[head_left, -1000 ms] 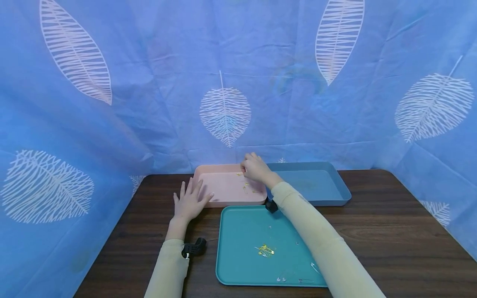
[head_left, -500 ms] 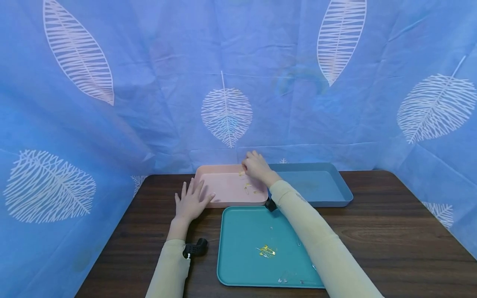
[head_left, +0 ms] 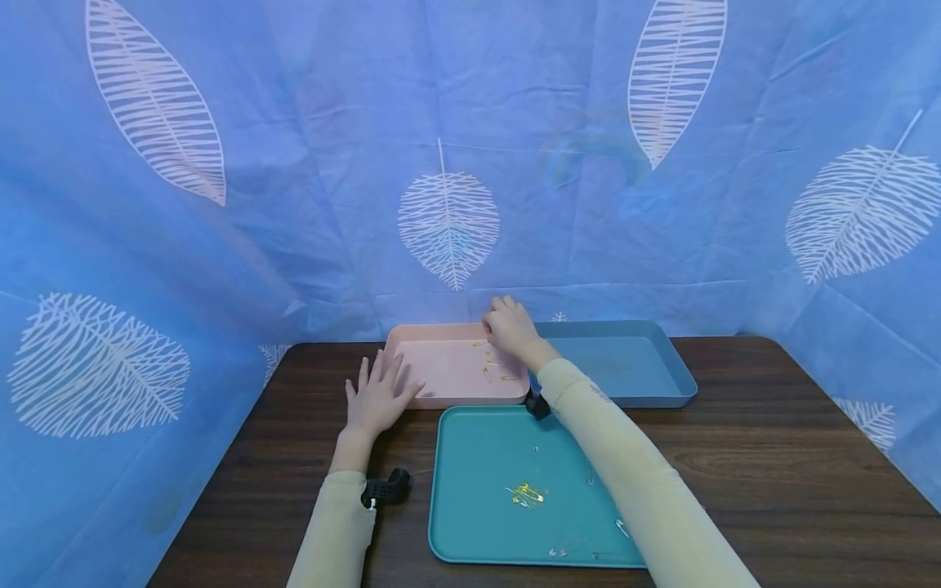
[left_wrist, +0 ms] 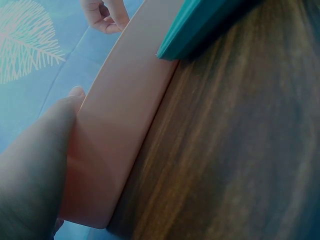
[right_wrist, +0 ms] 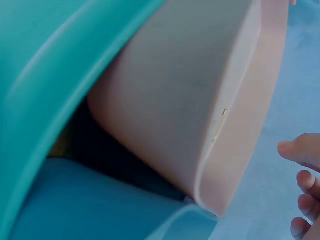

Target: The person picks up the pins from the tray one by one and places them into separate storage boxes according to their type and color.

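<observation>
Over the far right edge of the pink tray (head_left: 441,371) is my right hand (head_left: 513,331), its fingers loosely bent. I see nothing between thumb and fingertips in the right wrist view. Several small gold safety pins (head_left: 487,374) lie inside that tray, just below the hand. My left hand (head_left: 375,398) is spread at the tray's left side, its fingertips at the rim. In the teal tray (head_left: 470,457), a cluster of gold and silver safety pins (head_left: 526,494) lies near the middle. Silver safety pins (head_left: 622,527) are scattered around it, some perhaps hidden by the right forearm.
A blue tray (head_left: 625,359) stands right of the pink one, behind the right forearm. All three trays sit on a dark wooden table (head_left: 750,457). A blue cloth (head_left: 331,204) with white leaf prints hangs behind and at the sides.
A small gold speck now shows among the pins below my right hand, which has shifted slightly right. My left hand keeps its place at the pink tray.
</observation>
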